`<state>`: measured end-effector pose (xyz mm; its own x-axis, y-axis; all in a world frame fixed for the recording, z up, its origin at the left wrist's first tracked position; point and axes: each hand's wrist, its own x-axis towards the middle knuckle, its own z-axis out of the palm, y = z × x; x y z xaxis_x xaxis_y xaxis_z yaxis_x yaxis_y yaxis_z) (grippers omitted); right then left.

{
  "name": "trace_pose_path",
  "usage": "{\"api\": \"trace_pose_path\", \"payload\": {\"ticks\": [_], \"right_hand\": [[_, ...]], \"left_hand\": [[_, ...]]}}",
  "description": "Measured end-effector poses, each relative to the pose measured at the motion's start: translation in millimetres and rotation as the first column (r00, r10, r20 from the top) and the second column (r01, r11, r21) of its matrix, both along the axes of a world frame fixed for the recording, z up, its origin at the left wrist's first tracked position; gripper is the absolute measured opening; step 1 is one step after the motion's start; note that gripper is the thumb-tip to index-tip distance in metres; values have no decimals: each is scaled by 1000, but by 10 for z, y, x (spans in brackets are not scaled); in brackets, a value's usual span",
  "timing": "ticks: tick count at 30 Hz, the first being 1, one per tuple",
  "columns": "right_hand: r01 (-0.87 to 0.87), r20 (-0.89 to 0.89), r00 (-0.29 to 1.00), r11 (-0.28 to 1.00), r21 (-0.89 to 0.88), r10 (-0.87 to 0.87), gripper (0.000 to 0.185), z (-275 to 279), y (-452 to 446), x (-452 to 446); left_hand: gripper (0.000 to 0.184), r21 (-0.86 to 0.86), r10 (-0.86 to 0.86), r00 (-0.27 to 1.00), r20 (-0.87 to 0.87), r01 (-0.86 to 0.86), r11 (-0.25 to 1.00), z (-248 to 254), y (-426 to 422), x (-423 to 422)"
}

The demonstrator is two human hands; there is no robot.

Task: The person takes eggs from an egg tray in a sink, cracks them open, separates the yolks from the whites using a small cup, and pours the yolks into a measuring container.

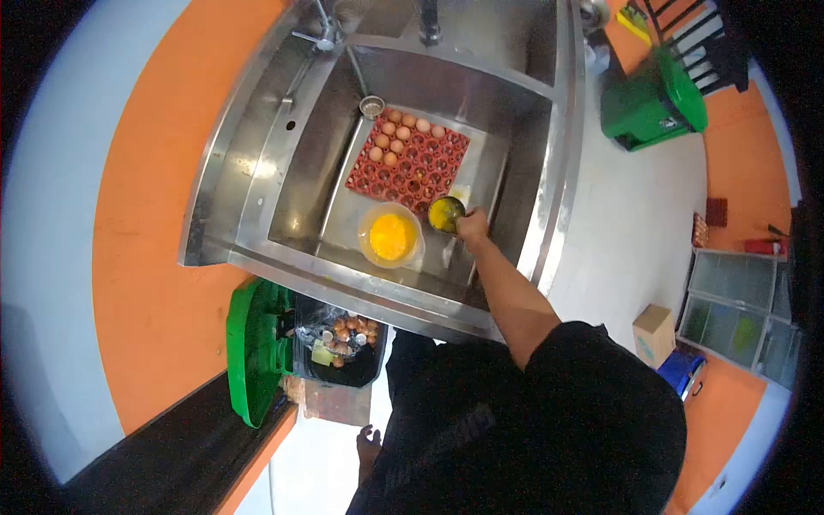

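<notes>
My right hand [473, 226] grips the rim of a small dark bowl [457, 209] with yellow egg inside, over the right part of the sink. Left of it stands a round translucent container [366, 249] of yellow egg. Just behind both lies a red egg tray [421, 162], its far left part filled with several brown eggs [390, 129] and its other cups bare. Low beside my body hangs my left hand [369, 443], fingers loosely apart, holding nothing I can see.
The steel sink [296, 193] has raised walls and a tap [326, 36]. A small strainer [372, 106] rests by the tray. Below the front edge, an open bin [371, 369] holds eggshells, its green lid [249, 352] swung left. Another green bin [652, 103] stands right.
</notes>
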<state>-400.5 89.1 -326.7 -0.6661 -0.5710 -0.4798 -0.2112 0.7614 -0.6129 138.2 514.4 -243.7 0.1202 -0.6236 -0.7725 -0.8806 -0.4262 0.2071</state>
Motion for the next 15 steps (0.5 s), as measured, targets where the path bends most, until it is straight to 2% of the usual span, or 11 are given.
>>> {"api": "trace_pose_path", "payload": {"ticks": [2, 3, 4, 5, 7, 9, 10, 12, 15], "right_hand": [[6, 100, 995, 976, -220, 16, 39, 158, -97, 26], [-13, 136, 989, 942, -335, 62, 41, 307, -119, 45], [-26, 168, 979, 895, -445, 112, 43, 514, -132, 79], [-59, 263, 946, 901, -431, 188, 49, 1103, -137, 145], [-252, 2, 949, 768, -589, 314, 50, 1141, -197, 217], [-348, -140, 928, 666, -659, 346, 51, 1037, -305, 341], [-396, -212, 912, 612, -685, 352, 52, 977, -360, 400], [-486, -321, 872, 591, -644, 369, 53, 1208, -343, 546], [-485, -219, 864, 639, -597, 453, 58, 1337, -339, 689]], "left_hand": [[40, -133, 333, 908, -255, -375, 918, 0, -74, -128], [37, -213, 224, 957, -186, -262, 941, 288, -297, -360], [37, -173, 243, 960, -137, -264, 949, 240, -376, -420], [37, -168, 210, 967, -148, -234, 958, 242, -471, -454], [39, -148, 165, 977, -137, -185, 972, 256, -604, -513], [39, -170, 165, 976, -144, -189, 967, 258, -650, -550], [40, -179, 162, 976, -145, -187, 966, 263, -656, -551], [42, -193, 173, 973, -154, -202, 960, 255, -645, -518], [43, -181, 188, 974, -126, -209, 961, 275, -633, -457]]}}
